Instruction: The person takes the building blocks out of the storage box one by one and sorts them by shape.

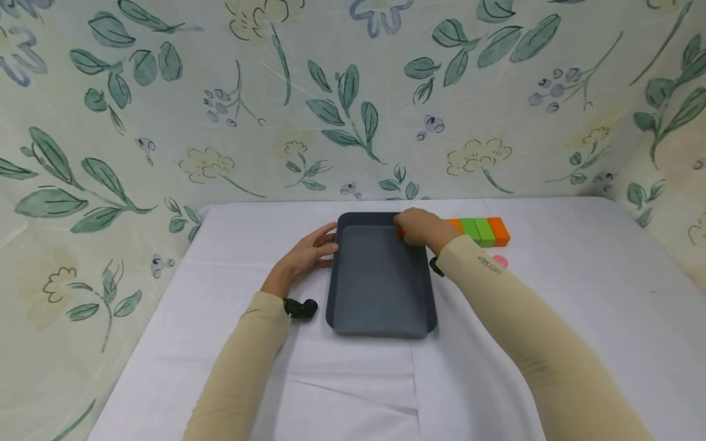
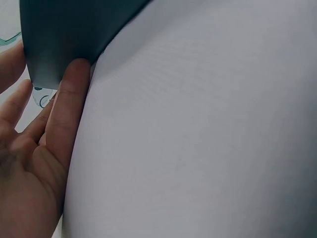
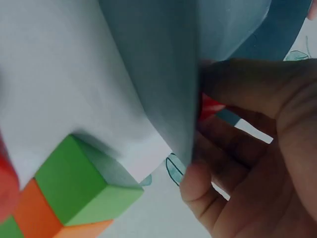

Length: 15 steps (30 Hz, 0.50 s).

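A dark grey rectangular baking tray [image 1: 380, 288] lies on the white cloth. My left hand [image 1: 306, 254] is at its left wall, fingers extended; in the left wrist view a fingertip [image 2: 77, 69] rests against the tray's outer side. At the far right corner of the tray, my right hand [image 1: 421, 228] pinches a small red piece [image 3: 210, 106] just inside the rim. Most of that piece is hidden by the fingers and the tray wall [image 3: 163, 74], so I cannot tell its kind.
Right of the tray stands a row of green blocks [image 1: 477, 231] and orange blocks [image 1: 499, 231], partly behind my right hand. A pink round piece [image 1: 501, 261] lies just in front of them, beside the right sleeve. A floral cloth [image 1: 353, 153] hangs along the table's back edge.
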Available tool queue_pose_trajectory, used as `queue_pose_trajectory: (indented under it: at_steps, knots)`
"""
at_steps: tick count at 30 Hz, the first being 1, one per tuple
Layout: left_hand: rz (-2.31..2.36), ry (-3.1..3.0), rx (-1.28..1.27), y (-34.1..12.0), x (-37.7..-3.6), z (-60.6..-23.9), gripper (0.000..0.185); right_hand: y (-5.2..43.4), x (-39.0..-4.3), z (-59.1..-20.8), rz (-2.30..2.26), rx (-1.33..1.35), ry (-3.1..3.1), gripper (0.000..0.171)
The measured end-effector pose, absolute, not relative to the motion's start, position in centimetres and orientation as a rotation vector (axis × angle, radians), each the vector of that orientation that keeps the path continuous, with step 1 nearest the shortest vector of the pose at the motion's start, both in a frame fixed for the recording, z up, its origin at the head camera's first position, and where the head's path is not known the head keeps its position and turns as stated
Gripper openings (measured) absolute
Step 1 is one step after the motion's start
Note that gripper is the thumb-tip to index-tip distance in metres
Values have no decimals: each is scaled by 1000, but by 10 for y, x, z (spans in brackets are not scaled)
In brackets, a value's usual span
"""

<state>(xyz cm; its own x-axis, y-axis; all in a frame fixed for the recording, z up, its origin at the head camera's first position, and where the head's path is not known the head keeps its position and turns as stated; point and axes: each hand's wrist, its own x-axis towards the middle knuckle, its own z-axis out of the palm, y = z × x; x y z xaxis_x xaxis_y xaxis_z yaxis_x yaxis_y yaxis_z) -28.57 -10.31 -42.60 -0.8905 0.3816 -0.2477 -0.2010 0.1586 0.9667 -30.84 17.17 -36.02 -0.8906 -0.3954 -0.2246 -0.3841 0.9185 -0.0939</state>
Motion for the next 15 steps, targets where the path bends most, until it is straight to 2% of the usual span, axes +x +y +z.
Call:
queue_pose_trajectory:
  at_steps: [15]
  knots:
    - [1774,2016,177,-104,-287,-428,67,175,-312,-364,-219,-599,2857,37]
